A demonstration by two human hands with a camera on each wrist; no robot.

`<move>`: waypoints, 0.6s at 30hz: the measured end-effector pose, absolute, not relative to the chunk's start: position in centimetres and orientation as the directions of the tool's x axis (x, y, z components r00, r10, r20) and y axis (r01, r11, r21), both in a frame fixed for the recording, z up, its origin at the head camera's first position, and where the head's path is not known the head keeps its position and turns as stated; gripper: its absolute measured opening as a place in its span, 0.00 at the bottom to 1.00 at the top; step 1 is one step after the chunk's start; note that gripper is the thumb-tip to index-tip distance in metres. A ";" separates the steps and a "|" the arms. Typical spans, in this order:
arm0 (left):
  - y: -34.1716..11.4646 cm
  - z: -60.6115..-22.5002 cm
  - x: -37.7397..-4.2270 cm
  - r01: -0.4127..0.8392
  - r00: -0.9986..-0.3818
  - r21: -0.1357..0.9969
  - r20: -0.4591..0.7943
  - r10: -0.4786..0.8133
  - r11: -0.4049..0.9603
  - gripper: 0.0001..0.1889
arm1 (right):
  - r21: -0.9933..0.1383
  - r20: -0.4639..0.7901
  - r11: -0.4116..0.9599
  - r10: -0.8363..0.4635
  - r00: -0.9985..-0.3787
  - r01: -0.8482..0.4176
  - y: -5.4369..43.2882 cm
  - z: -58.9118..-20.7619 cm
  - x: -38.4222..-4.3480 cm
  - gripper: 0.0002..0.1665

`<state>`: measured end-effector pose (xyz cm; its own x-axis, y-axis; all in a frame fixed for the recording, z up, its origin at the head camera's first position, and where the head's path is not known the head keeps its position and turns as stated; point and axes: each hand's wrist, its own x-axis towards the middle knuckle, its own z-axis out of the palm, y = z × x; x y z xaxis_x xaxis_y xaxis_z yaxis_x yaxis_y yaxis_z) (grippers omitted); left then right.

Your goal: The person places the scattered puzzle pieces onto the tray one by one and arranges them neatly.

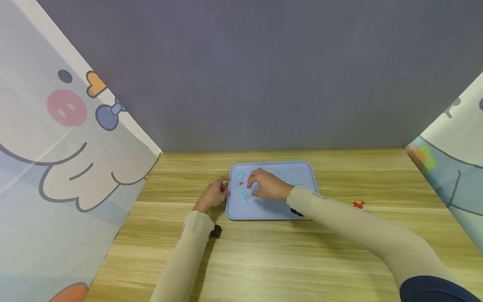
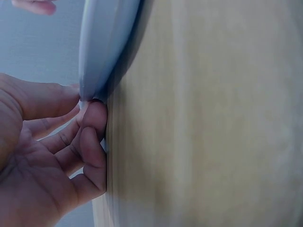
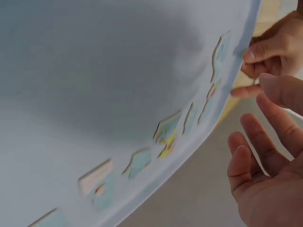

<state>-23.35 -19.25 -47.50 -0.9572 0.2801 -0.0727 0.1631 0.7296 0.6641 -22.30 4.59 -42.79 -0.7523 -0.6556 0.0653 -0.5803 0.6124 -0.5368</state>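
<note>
A shallow blue tray [image 1: 271, 212] lies on the wooden table, with several flat light-blue puzzle pieces [image 1: 244, 196] in it. At the tray's left edge my left hand [image 1: 214, 194] pinches the rim; the left wrist view shows its thumb against the tray wall [image 2: 102, 47] and the other fingers curled below. My right hand [image 1: 268, 186] hovers over the tray's left half, fingers loosely bent and apart. Nothing shows between them in the right wrist view, where more pieces [image 3: 137, 163] line one side of the tray. The right hand hides part of the tray in the head view.
A small red piece [image 1: 359, 205] lies on the table [image 1: 264, 260], right of the tray. Behind the table rises a grey panel [image 1: 279, 75]. Cartoon-printed panels stand at the left [image 1: 45, 176] and right [image 1: 460, 167]. A small black object [image 1: 216, 231] sits by the left wrist.
</note>
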 end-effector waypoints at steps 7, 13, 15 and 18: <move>-19.1 -47.3 -23.4 0.162 -0.955 0.669 -0.080 0.287 0.726 0.25 | -0.560 0.108 0.627 -0.593 -0.798 -0.541 8.4 -43.0 -21.9 0.11; -19.2 -47.4 -23.4 0.165 -0.955 0.664 -0.078 0.287 0.729 0.25 | -0.553 0.142 0.636 -0.565 -0.813 -0.538 11.8 -43.1 -21.0 0.11; -19.2 -47.4 -23.4 0.158 -0.955 0.670 -0.083 0.285 0.725 0.25 | -0.548 0.164 0.629 -0.565 -0.809 -0.551 12.7 -43.1 -20.7 0.11; -19.2 -47.4 -23.3 0.145 -0.956 0.677 -0.092 0.278 0.721 0.25 | -0.545 0.191 0.622 -0.562 -0.805 -0.563 13.9 -43.1 -20.3 0.11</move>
